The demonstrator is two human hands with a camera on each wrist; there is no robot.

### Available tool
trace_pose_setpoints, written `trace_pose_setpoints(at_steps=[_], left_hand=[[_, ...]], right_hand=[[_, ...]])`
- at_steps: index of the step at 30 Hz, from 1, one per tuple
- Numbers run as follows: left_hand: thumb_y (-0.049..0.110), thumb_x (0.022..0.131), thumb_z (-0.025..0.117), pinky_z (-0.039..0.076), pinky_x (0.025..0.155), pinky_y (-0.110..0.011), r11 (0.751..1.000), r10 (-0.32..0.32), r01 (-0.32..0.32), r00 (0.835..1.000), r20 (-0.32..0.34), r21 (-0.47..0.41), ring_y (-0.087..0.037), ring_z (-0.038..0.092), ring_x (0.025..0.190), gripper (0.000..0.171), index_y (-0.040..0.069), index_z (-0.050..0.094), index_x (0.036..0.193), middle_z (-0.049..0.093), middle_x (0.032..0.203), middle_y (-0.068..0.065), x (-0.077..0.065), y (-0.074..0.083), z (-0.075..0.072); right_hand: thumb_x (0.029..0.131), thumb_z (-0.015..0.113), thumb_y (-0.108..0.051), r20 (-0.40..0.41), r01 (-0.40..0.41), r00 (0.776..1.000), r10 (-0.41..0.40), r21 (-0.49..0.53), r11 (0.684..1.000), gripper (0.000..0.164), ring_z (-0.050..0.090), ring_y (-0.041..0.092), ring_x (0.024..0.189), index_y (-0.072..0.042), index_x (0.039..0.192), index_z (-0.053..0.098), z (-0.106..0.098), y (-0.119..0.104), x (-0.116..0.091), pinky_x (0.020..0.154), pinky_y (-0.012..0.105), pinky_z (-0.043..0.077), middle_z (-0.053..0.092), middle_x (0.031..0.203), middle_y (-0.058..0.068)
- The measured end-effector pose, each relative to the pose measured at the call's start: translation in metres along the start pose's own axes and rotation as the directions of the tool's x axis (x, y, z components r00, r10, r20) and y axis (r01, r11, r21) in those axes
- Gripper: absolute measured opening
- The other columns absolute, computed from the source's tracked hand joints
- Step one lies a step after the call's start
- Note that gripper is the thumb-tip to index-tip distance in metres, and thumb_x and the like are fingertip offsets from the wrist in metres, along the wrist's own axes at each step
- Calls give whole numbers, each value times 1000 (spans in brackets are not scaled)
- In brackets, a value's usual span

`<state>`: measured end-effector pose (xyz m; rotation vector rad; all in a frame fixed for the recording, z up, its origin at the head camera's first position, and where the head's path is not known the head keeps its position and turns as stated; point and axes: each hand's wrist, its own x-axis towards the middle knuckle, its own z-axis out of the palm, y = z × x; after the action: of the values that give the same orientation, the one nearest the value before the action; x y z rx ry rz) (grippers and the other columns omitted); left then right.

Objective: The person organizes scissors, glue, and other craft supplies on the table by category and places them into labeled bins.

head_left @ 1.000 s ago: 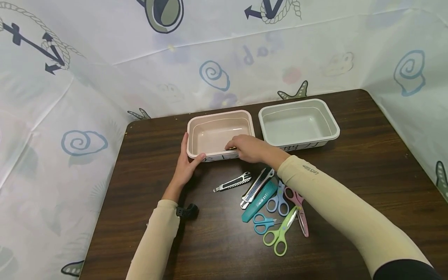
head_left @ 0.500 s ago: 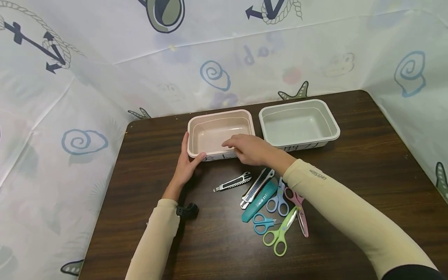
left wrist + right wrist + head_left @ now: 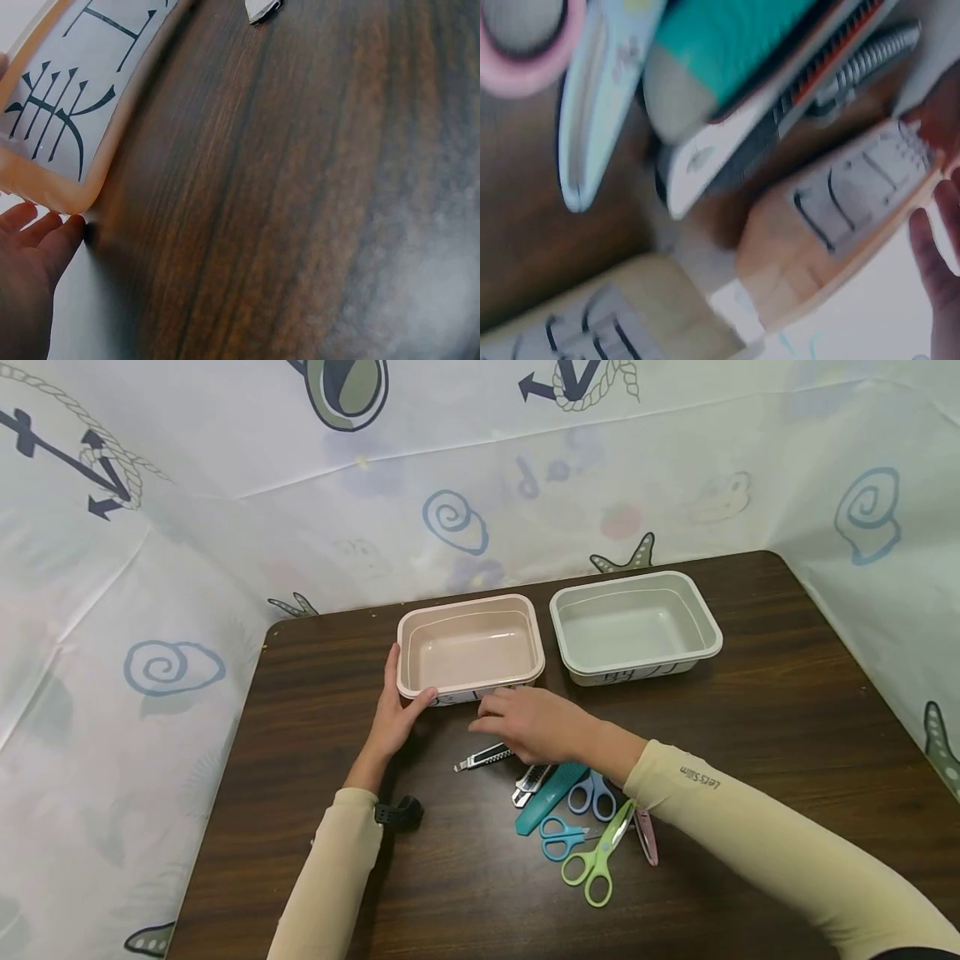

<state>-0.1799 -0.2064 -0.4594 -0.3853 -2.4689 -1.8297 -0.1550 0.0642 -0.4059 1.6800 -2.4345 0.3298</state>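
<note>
My left hand [image 3: 393,714] holds the near left corner of a pink plastic tub [image 3: 467,687]. Its thumb lies on the front rim and the fingers along the left side. In the left wrist view, fingertips [image 3: 60,236] touch the tub's corner beside a paper label. My right hand [image 3: 536,727], fingers loosely bent, hovers over the cutting tools just in front of the tub, with nothing seen in it. Beneath it lie a small utility knife [image 3: 480,757], partly covered, a larger utility knife [image 3: 528,785] and a teal cutter [image 3: 551,797].
A pale green tub [image 3: 637,635] stands to the right of the pink one. Green scissors [image 3: 596,864], light blue scissors [image 3: 558,839], lilac scissors [image 3: 588,797] and pink scissors [image 3: 647,837] lie bunched on the dark wooden table [image 3: 300,777]. A patterned sheet hangs behind.
My right hand has drawn back from inside the pink tub, over its front rim, to above the utility knives. My left hand stays at the tub's corner.
</note>
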Motion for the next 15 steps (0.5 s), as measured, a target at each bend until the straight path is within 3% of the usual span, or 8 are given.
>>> trace_pose_setpoints(at_steps=[7, 11, 15], left_hand=[[5, 89, 64, 43, 87, -21, 1000, 3, -3, 1000, 3, -27, -46, 42, 123, 91, 5, 0, 154, 17, 154, -26, 0, -1, 0], [5, 88, 64, 44, 91, -32, 1000, -1, 1, 1000, 1, -20, -46, 42, 123, 91, 6, 0, 154, 16, 154, -25, -1, 0, 1], [5, 88, 65, 33, 102, -52, 1000, 7, -7, 1000, -8, -8, -45, 37, 129, 92, 6, 1, 154, 15, 156, -23, -1, 2, 1]], right_hand=[[90, 61, -18, 162, -125, 979, 124, -4, 992, 36, 54, 18, 101, -18, 126, 62, 27, -5, -12, 81, 34, 48, 58, 111, 0], [91, 62, -20, 217, -207, 956, 198, 19, 978, 37, 52, 19, 106, -18, 128, 59, 35, -2, -18, 84, 37, 47, 57, 117, 1], [92, 62, -23, 242, -240, 943, 227, 23, 971, 36, 51, 18, 106, -18, 128, 59, 41, 2, -21, 83, 37, 48, 56, 118, 1]])
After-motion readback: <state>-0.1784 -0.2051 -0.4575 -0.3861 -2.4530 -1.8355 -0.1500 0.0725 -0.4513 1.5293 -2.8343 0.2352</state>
